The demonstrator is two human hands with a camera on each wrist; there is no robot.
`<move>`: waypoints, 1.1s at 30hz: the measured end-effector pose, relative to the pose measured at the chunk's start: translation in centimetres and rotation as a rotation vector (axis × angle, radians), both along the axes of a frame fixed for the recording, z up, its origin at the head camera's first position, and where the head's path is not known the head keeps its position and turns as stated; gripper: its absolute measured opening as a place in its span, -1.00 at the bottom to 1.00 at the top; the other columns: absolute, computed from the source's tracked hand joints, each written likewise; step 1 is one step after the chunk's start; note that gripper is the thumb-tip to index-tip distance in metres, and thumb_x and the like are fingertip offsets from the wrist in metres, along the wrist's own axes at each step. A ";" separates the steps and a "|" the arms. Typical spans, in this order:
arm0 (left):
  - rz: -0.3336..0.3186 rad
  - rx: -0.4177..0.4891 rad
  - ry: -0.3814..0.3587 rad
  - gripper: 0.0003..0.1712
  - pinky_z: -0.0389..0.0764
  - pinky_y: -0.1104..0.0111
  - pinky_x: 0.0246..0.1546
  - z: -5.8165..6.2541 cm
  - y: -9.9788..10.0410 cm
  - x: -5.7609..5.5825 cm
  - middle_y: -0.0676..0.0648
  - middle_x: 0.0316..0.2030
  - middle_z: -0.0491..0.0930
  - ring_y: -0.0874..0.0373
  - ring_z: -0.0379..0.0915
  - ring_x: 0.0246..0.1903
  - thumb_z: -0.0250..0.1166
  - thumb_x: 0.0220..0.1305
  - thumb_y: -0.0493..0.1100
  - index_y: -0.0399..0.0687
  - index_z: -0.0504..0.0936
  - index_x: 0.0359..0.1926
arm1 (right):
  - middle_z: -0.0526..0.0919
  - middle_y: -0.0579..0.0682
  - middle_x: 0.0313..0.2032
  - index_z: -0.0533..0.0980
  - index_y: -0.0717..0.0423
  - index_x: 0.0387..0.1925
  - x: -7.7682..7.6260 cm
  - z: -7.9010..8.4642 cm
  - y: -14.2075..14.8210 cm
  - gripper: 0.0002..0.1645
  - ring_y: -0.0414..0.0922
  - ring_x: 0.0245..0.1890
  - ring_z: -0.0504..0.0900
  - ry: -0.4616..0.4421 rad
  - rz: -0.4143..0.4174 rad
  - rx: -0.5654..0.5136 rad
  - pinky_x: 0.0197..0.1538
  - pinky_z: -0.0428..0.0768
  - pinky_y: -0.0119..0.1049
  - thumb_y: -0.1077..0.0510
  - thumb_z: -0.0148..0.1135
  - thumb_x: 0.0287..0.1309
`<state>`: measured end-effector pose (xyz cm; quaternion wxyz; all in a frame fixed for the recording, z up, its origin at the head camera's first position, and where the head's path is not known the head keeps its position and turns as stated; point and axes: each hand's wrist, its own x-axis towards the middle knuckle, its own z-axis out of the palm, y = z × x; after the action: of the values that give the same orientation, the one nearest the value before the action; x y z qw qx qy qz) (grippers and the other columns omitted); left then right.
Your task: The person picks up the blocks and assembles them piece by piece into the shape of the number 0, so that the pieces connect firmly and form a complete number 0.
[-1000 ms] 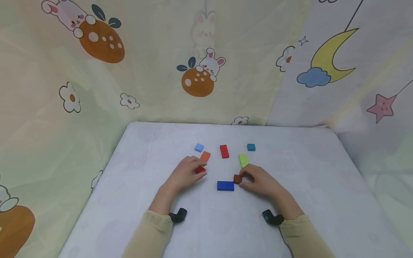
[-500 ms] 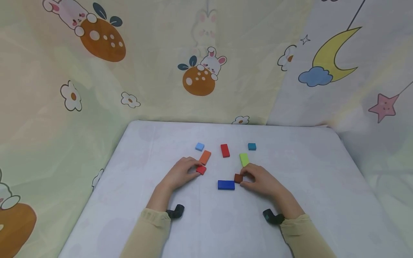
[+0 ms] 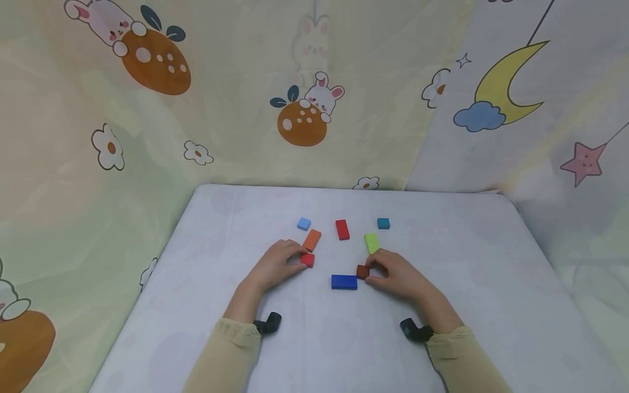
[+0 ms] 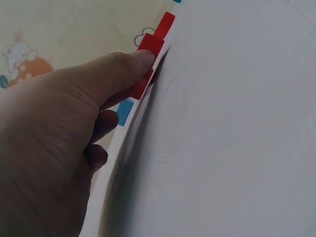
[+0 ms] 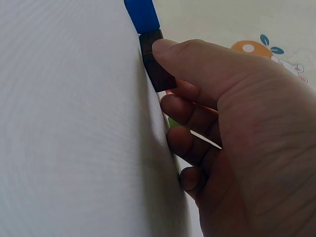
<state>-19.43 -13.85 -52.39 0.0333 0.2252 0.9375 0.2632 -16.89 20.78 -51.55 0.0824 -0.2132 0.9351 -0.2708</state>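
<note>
In the head view my left hand [image 3: 276, 265] pinches a small red block [image 3: 308, 260] on the white tabletop. The left wrist view has the thumb pressed on the near face of this red block [image 4: 151, 43], the index finger mostly hidden behind. An orange block [image 3: 312, 240] lies just beyond those fingers. My right hand [image 3: 400, 276] holds a small dark brown block [image 3: 362, 272] between thumb and fingers. That brown block [image 5: 159, 71] sits against the end of a long blue block [image 3: 344, 282], seen also in the right wrist view.
Farther back lie a light blue block [image 3: 304, 224], a longer red block [image 3: 342, 230] and a teal block [image 3: 383, 223]. A lime green block [image 3: 372, 243] is just past the right fingertips. Printed cloth [image 3: 236, 98] hangs behind the white table [image 3: 314, 349].
The left hand has drawn back slightly leftward, from reaching over the small red block to pinching its side. That block has turned straighter. The right hand and brown block stay put.
</note>
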 end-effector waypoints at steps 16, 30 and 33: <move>-0.102 -0.042 -0.008 -0.54 0.54 0.27 0.08 0.5 3.2 1.5 0.20 -0.04 0.57 0.26 0.41 -0.01 0.40 0.19 0.17 0.26 0.62 0.11 | 0.56 -0.31 -0.21 0.52 -0.27 -0.11 0.0 -0.1 -0.1 -0.63 -0.25 -0.16 0.47 0.007 -0.002 0.004 0.00 0.59 -0.22 -0.05 0.47 0.04; -0.119 -0.071 -0.001 -0.53 0.54 0.32 0.07 -0.1 3.7 1.5 0.21 -0.09 0.56 0.29 0.41 -0.05 0.41 0.18 0.18 0.24 0.62 0.09 | 0.55 -0.30 -0.21 0.52 -0.27 -0.10 0.0 0.1 -0.1 -0.62 -0.24 -0.15 0.47 -0.014 -0.016 0.009 0.01 0.58 -0.24 -0.05 0.47 0.04; -0.115 -0.070 -0.005 -0.53 0.54 0.33 0.07 -0.1 3.7 1.5 0.21 -0.11 0.55 0.30 0.41 -0.05 0.42 0.17 0.18 0.24 0.62 0.09 | 0.55 -0.30 -0.21 0.52 -0.28 -0.11 0.1 0.1 -0.2 -0.63 -0.25 -0.15 0.48 -0.011 -0.014 0.008 0.01 0.58 -0.24 -0.05 0.47 0.04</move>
<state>-17.98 -10.20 -52.51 0.0588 0.2768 0.9315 0.2285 -16.84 20.60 -51.46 0.0867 -0.2049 0.9371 -0.2689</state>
